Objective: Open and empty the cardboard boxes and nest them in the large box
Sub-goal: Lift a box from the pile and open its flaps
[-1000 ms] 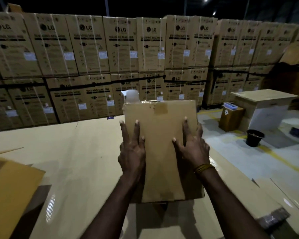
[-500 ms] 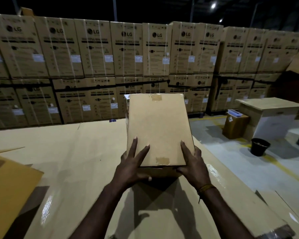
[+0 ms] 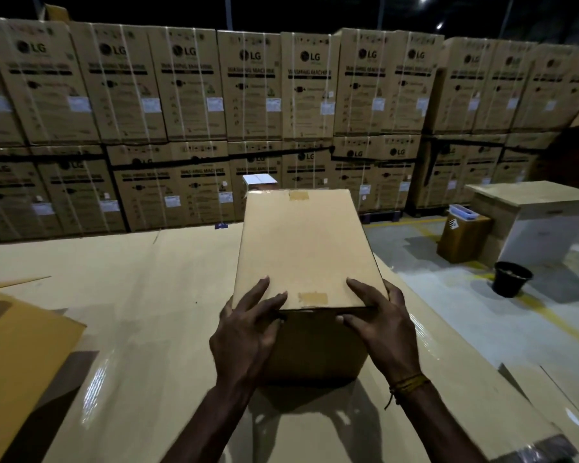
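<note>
A closed plain cardboard box with bits of brown tape at both ends of its top stands on the cardboard-covered work surface. My left hand grips its near left corner, fingers on the top and thumb against the front face. At the near right corner my right hand holds it the same way. A large open box's flap shows at the left edge. Just behind the held box a small white-topped box peeks out.
Stacked washing-machine cartons wall off the back. To the right, on the floor, stand a brown box with a blue tray, a black bucket and a cardboard-topped white table. The work surface's right edge drops to the floor.
The box has turned from standing tilted toward me to lying with its long top face up. Both hands slid from the flat face down to its near corners.
</note>
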### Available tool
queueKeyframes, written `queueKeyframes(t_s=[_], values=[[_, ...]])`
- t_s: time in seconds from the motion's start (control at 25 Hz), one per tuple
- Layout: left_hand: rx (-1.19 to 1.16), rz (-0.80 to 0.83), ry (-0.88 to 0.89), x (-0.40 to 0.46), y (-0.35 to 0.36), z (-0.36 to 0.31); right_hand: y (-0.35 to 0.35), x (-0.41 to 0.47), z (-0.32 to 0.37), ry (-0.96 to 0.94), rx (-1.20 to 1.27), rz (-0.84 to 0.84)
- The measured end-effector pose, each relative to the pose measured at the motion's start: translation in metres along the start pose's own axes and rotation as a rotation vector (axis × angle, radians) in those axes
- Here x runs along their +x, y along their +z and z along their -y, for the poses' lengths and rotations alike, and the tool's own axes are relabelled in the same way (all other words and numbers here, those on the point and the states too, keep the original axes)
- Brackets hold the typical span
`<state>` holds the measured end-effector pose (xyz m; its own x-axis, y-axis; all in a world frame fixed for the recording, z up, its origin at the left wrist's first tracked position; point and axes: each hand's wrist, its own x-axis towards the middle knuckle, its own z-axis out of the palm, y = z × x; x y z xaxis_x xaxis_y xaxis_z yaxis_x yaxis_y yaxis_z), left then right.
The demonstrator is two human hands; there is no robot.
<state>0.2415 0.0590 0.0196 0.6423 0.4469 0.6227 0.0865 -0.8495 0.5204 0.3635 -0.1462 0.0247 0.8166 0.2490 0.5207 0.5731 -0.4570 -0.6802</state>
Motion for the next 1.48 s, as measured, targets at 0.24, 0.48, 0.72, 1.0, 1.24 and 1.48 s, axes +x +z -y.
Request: queueKeyframes(t_s=[0.24,0.48,0.72,1.0,1.24,1.48], values=[[-0.015,-0.086,-0.094,-0.013,-0.037,-0.036,-0.02,-0.016,0.038,0.035,0.007,0.003],[0.113,-0.117,-0.071,0.039,-0.083,-0.063,-0.045,0.021,0.094,0.034,-0.132,-0.039],[0.302,0.189,-0.154,0.093,-0.026,-0.037,0.024,0.078,0.083,0.122,-0.467,0.164],[0.351,0.417,-0.228,0.072,-0.004,-0.012,0.045,0.056,0.055,0.137,-0.666,0.367],[0.386,0.488,-0.22,0.096,-0.001,-0.013,0.036,0.076,0.055,0.132,-0.659,0.54],[0.475,0.478,-0.227,0.105,0.004,-0.029,0.045,0.089,0.049,0.063,-0.665,0.611]])
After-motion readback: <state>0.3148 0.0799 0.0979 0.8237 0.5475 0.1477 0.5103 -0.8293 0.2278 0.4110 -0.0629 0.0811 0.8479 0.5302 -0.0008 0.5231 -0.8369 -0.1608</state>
